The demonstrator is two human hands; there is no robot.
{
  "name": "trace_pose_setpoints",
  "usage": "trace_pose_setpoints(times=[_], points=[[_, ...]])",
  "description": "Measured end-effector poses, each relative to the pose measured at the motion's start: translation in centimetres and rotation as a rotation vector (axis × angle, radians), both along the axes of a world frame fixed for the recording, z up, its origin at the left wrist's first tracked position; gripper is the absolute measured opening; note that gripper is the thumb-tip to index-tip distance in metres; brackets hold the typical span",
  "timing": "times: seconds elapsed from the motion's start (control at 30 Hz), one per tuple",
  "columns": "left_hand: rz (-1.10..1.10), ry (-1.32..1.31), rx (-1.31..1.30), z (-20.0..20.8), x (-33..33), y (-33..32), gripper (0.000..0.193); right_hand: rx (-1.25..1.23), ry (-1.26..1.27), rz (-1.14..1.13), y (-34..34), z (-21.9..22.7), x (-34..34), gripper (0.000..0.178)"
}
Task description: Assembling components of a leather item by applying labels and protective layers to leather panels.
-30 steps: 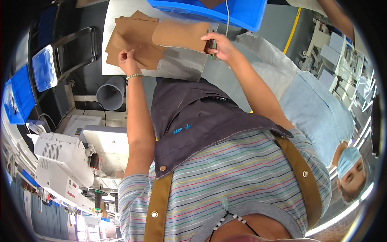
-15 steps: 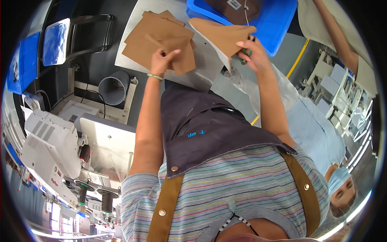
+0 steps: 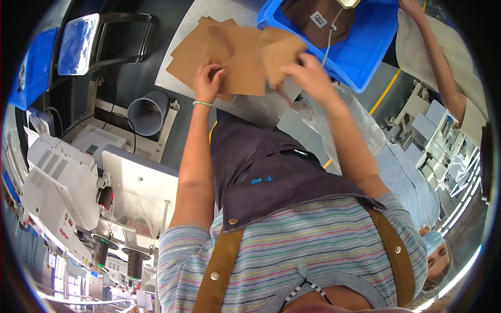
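Bench point(image 3: 224, 8) of pale metal spreads beneath and beyond the left grip point(image 3: 206, 86), while a blue bin point(image 3: 368, 57), holding a dark brown item point(image 3: 313, 36) with a white label, sits beyond the right grip point(image 3: 313, 81). Tan sheets point(image 3: 242, 65) lie loosely stacked on the bench at the left grip's curled fingers, though I cannot tell whether these pinch anything. Clasped in the right grip, a smaller, blurred tan piece point(image 3: 279, 55) extends leftward from its fingers, and a beaded bracelet point(image 3: 202, 104) circles the wrist just behind the left grip.
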State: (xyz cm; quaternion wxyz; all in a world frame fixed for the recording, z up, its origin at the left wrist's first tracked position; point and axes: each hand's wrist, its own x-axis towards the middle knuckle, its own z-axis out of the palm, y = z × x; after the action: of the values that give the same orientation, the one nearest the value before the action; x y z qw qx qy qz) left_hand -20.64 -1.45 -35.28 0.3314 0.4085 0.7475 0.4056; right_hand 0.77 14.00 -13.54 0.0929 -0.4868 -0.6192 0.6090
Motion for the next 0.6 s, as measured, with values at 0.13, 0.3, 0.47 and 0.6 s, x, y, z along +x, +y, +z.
trace_pose_setpoints(times=[0.13,0.3,0.47,0.6], points=[[0.162,-0.390,0.004,-5.2,-2.4,-3.3,0.025,0.069,-0.289,0.383,-2.9,-10.2,-8.6,0.034],[0.505,-0.252,-0.069,-4.9,-3.7,-4.7,0.027,0.296,-0.248,0.424,-4.5,-10.2,-7.7,0.039],[0.238,0.327,-0.072,-0.7,-1.2,-0.6,0.036,0.487,-0.709,0.193,4.0,-0.8,4.6,0.026],[-0.278,0.472,0.104,1.1,1.7,3.0,0.043,0.591,-1.335,0.058,13.2,0.4,17.7,0.029]])
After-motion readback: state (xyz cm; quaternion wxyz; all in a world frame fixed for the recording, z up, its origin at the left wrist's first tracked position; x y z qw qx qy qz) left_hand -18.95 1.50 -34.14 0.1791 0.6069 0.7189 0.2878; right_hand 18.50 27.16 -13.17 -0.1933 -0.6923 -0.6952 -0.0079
